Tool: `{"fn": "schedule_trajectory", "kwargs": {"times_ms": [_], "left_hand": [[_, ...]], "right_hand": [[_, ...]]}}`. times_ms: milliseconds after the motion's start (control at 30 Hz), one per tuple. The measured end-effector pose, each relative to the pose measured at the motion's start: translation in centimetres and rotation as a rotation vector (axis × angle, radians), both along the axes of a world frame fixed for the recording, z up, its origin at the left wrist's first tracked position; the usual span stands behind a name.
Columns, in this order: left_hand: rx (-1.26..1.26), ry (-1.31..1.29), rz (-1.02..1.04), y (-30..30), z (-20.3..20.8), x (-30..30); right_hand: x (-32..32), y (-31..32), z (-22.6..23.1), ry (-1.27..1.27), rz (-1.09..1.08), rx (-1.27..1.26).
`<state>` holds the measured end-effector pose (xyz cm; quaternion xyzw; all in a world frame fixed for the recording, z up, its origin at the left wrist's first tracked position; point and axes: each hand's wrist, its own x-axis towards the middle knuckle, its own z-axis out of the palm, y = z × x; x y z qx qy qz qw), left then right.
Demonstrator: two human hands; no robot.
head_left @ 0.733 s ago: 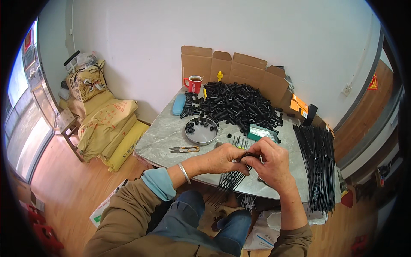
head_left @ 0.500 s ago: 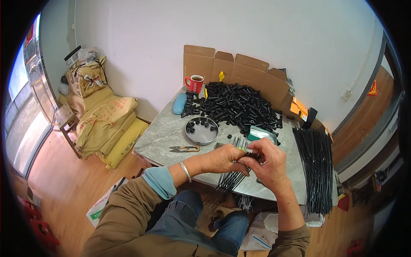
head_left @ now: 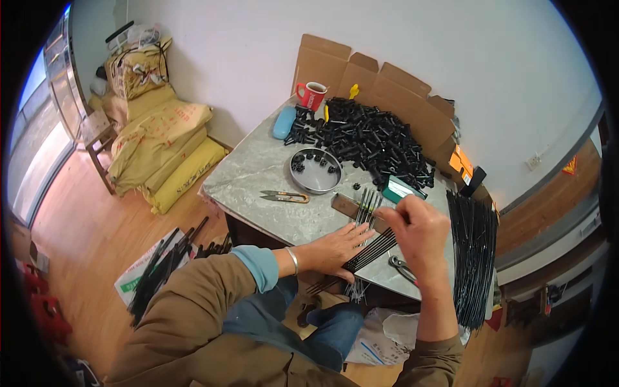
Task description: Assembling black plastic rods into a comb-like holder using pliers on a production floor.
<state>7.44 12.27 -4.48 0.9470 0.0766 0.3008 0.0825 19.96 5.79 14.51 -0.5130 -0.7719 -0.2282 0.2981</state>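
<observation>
My left hand [head_left: 332, 250] lies flat with its fingers spread, on a few thin black rods [head_left: 371, 250] at the table's front edge. Some of the rods cross each other, and their near ends stick out past the edge. To its right, my right hand [head_left: 420, 231] is raised over the table with its fingers curled in. Whatever those fingers hold, if anything, is hidden. Beneath that hand lies a pair of pliers [head_left: 401, 266], partly covered by the wrist. A brown block [head_left: 344, 205] rests just beyond the crossed rods.
Thread snips [head_left: 284, 196] and a round metal tin [head_left: 315, 188] with small black parts lie left. Behind are a heap of black plastic parts [head_left: 374, 135], a red mug [head_left: 313, 97], a blue case [head_left: 284, 122] and a green box [head_left: 401, 189]. Long black rods [head_left: 474, 258] lie right.
My hands, together over the rods before, have come apart. The left has opened flat on the rods, and the right has lifted away. The view has shifted, and the pliers now show.
</observation>
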Motion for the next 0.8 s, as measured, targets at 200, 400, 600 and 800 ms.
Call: {"fn": "schedule_trajectory", "kwargs": {"times_ms": [200,400,600,800], "left_hand": [[-0.072,0.085,0.057,0.2,0.0,-0.7],[-0.056,0.124,0.157,-0.5,-0.2,-0.3],[-0.052,0.181,0.17,-0.5,0.4,-0.4],[-0.018,0.11,0.142,-0.1,0.3,-1.0]], "right_hand": [[7.5,4.6,1.3,1.002,0.102,-0.207],[11.0,11.5,-13.5,0.842,-0.255,-0.835],[8.5,16.7,-17.8,0.687,-0.224,-0.642],[7.7,12.9,-11.5,0.993,-0.151,-0.509]]}}
